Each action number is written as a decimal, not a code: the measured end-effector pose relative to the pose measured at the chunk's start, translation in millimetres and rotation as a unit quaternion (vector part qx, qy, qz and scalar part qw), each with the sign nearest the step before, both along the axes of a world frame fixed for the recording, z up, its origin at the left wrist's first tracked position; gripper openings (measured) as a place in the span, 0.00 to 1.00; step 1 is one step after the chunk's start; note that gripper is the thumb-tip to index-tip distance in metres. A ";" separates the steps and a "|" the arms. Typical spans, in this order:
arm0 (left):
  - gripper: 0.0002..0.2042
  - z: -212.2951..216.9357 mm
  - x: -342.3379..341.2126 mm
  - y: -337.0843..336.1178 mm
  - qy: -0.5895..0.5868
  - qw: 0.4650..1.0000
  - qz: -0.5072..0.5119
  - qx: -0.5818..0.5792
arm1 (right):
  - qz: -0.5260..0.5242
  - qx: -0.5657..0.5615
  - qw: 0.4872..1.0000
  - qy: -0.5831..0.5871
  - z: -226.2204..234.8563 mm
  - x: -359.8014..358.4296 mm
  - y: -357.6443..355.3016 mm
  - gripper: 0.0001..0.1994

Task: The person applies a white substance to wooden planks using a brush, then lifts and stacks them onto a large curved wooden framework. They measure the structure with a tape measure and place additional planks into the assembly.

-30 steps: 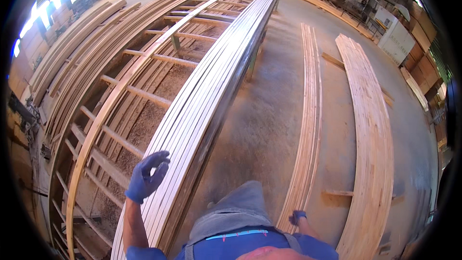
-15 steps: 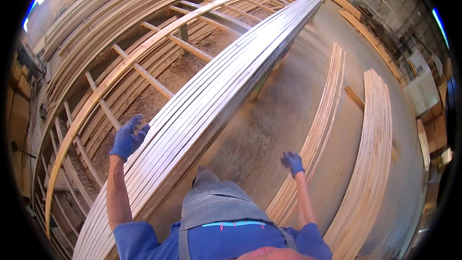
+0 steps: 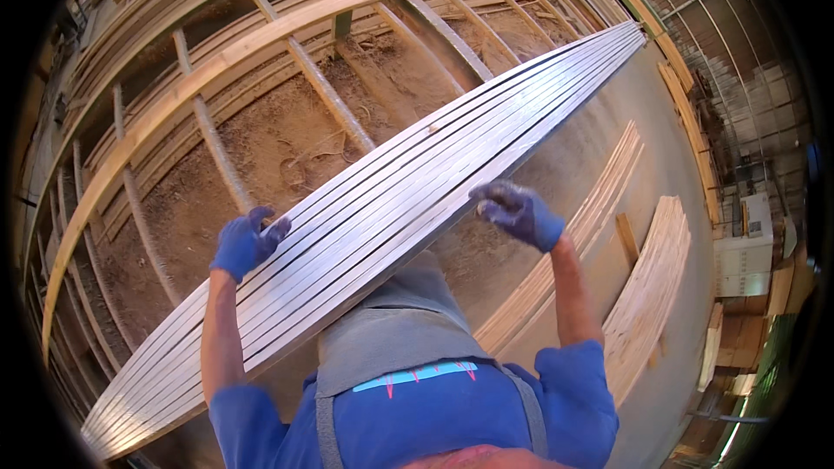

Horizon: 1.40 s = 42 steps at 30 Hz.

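Silvery-white boards (image 3: 373,217) lie side by side across our view, from 8 o'clock up to 2 o'clock. Half a second ago our right hand (image 3: 521,215) was out over the floor; now it has swung up to their near edge. So both our hands are by the boards, one at each long side.

From our right hand the boards lie toward 9 o'clock; we can't tell if it touches them. Its fingers are loosely bent, part-way spread, with nothing seen in them. From our left hand (image 3: 248,243), at the far edge, the boards lie toward 4 o'clock. Its thumb and fingers are apart, holding nothing we can see.

At 11 o'clock, round rollers (image 3: 314,74) cross over brown dust (image 3: 269,152). At 4 o'clock, a wood stack (image 3: 647,295) lies on the floor.
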<state>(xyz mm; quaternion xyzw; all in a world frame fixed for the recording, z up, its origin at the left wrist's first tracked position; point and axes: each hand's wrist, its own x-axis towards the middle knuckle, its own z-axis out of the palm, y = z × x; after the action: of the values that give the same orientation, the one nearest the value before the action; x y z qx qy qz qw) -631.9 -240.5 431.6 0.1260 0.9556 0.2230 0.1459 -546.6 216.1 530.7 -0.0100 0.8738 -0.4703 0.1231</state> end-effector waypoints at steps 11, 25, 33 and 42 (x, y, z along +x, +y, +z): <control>0.28 -14.2 -15.0 26.0 -0.066 0.962 0.248 -0.090 | 0.320 0.088 0.931 -0.150 -92.6 -330.4 -7.6 0.18; 0.51 8.7 15.5 41.8 0.037 0.980 0.132 -0.141 | 0.491 0.336 0.690 -0.413 -184.4 -351.5 -38.1 0.36; 0.53 -6.7 -9.6 26.0 0.054 0.971 0.111 -0.205 | 0.624 0.338 0.637 -0.301 -185.2 -381.6 -50.3 0.30; 0.43 -18.9 -80.7 6.4 0.194 0.926 0.157 -0.284 | 0.428 0.012 0.893 -0.137 -144.2 -505.1 -89.7 0.17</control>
<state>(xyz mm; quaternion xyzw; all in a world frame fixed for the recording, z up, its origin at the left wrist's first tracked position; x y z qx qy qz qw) -712.6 -234.2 412.6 -0.0315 0.9961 -0.0667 -0.0490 -1051.7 126.4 386.5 -0.3171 0.7651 -0.3584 0.4309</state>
